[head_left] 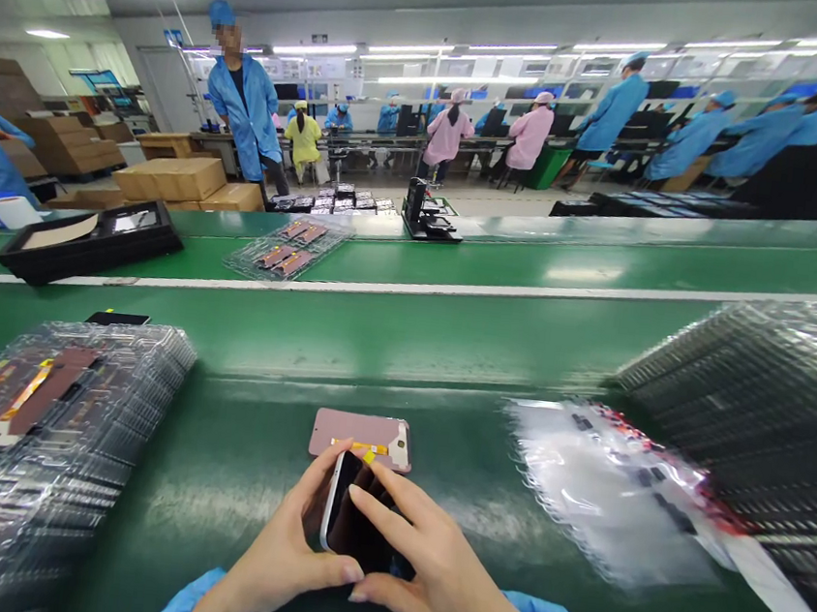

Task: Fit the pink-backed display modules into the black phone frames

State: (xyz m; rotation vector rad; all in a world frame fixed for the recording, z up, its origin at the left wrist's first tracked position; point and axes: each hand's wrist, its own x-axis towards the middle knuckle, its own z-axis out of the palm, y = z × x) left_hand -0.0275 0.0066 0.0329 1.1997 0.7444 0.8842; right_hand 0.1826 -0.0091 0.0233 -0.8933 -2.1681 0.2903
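Note:
Between my two hands is a smartphone [350, 514] with a dark glossy screen and a pale silver edge, tilted above the green mat. My left hand [289, 537] wraps its left side, thumb along the near edge. On the other side, my right hand [433, 552] grips it with fingers over the screen and thumb at the near edge. A small yellow tab shows at the phone's far edge. Just beyond lies a phone screen panel [348, 426], pinkish-brown back up, with an orange flex cable [368, 448]. Part of the phone is hidden by my fingers.
Stacked clear plastic trays [143, 395] holding screen panels stand at left. At right are plastic bags [600, 492] and a tall tray stack [769, 412]. Farther back, a tray of panels [290, 247], a black box [94, 239] and a black fixture [429, 216] rest on the bench. Several co-workers are beyond.

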